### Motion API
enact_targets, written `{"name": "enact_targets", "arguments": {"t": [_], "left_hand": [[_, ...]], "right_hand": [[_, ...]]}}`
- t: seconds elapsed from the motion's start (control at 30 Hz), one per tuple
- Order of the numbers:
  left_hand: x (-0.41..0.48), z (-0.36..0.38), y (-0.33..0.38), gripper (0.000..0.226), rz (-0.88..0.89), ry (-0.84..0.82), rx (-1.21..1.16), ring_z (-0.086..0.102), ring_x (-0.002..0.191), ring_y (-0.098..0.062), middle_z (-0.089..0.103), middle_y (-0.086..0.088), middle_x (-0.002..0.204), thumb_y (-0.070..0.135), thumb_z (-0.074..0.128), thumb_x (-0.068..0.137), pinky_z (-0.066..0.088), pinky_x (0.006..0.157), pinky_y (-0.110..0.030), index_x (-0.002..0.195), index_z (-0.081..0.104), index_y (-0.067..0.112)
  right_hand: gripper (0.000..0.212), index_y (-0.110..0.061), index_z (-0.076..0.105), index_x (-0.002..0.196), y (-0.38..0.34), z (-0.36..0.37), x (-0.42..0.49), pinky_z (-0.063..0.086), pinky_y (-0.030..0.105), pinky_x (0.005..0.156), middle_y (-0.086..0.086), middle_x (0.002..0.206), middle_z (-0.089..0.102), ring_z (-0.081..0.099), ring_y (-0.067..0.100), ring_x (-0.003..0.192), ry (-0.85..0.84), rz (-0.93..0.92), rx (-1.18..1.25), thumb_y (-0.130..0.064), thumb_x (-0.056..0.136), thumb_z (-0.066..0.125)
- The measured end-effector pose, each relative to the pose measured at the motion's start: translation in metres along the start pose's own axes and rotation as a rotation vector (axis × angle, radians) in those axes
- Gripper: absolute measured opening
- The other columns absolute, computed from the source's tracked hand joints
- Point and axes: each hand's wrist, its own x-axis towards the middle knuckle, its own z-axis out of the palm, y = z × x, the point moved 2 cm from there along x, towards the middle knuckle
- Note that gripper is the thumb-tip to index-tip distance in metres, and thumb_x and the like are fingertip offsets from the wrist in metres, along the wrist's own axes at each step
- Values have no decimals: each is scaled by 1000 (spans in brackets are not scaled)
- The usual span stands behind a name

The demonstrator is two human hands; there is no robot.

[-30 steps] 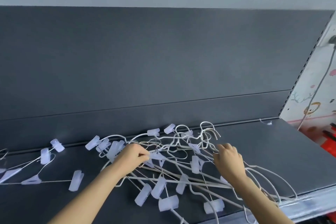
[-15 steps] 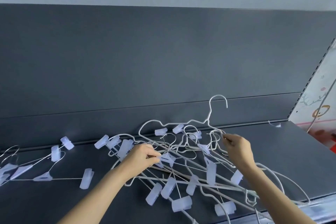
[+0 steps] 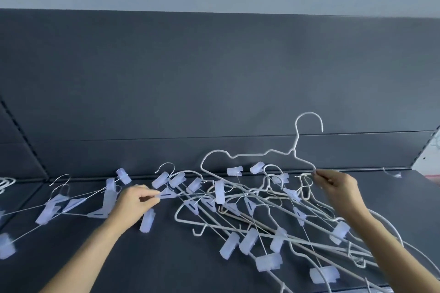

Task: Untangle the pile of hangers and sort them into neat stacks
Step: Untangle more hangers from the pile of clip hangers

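Higher than half a second before, one white wire hanger stood above the tangled pile on the dark shelf, its shoulder pinched by the right hand. One left hand had slid leftward, pinching one clip hanger at its triangular neck. The pile's count was unreadable: wires overlapped and ran off the lower right edge. A separate group of clip hangers lay left, cut off.

One head view (wide-angle), facing forward and down, close over hangers
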Motion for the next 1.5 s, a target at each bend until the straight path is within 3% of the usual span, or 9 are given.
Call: {"name": "enact_targets", "arguments": {"t": [0.13,0.37,0.5,0.73,0.9,1.07,1.2,1.3,1.5], "left_hand": [[-2,-17,-33,10,-92,34,49,61,83,-29,67,-9,76,4,69,77,45,78,-36,82,75,11],[7,-10,-46,12,-151,-4,241,51,66,-24,56,-6,67,9,60,77,37,62,-30,66,62,5],[13,3,-21,32,2,50,374,57,98,-32,64,-7,103,0,58,71,48,81,-37,99,69,8],[20,58,29,37,167,-126,459,43,124,-21,53,-3,131,28,53,88,32,102,-30,123,56,14],[21,82,40,25,81,-203,499,58,98,-23,65,-3,103,35,60,80,36,73,-28,92,57,13],[24,84,42,8,65,-220,449,62,86,-28,60,-3,75,12,50,82,37,64,-29,84,58,10],[25,80,40,30,73,-200,420,56,66,-25,52,-2,59,0,42,79,30,48,-26,56,40,19],[28,71,36,25,84,-200,383,46,64,-23,48,0,59,1,43,78,27,49,-24,60,46,18],[20,77,37,17,93,-290,479,57,80,-18,67,-4,91,21,58,77,40,74,-29,90,64,12]], "right_hand": [[16,11,64,80,-10,-8,4,34,8,50,33,75,63,39,4,54,14,-11,-10,-5,83,61],[10,-4,69,82,-13,2,0,37,13,50,16,59,61,39,16,46,-25,14,-104,-8,84,61],[23,-2,63,70,-9,10,-13,35,34,49,9,47,51,39,23,47,18,85,-148,-17,87,58],[27,-11,62,67,-16,12,-20,37,30,53,10,56,59,52,29,56,49,153,-169,-30,85,59],[35,-11,58,64,-32,16,-15,33,27,50,2,52,55,50,24,58,56,147,-204,-39,85,55],[29,-11,52,62,-37,25,-6,39,35,60,13,63,58,51,35,66,51,135,-82,-21,89,50],[28,4,58,69,-36,18,5,34,28,50,19,56,51,40,22,54,66,128,17,-16,87,52],[26,6,62,71,-41,12,11,25,18,37,8,47,38,30,10,40,56,92,74,-12,87,53],[25,-2,61,66,-52,24,7,24,19,38,3,47,36,25,9,41,-39,56,87,-11,88,54]]}}
